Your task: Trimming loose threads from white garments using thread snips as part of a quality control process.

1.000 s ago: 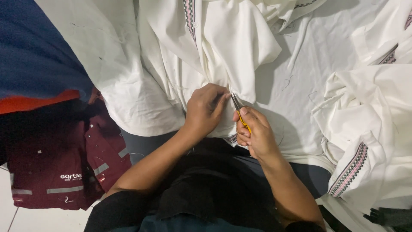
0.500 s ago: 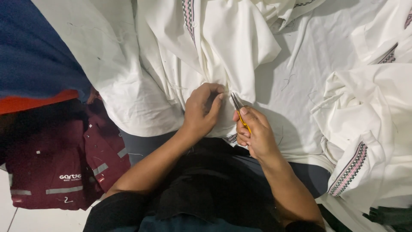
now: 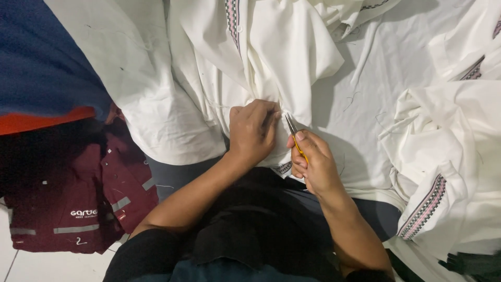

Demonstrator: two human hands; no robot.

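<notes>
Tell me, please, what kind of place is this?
Probably a small garment workshop or home sewing area. White garments with woven trim lie piled around, the right hand holds thread snips, and maroon clothing lies on the tiled floor.

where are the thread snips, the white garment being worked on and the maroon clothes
thread snips (image 3: 291,127), head view, on the metal blades above the right hand
white garment (image 3: 282,57), head view, on the smooth panel above the hands
maroon clothes (image 3: 78,209), head view, on the folded front at lower left
</notes>
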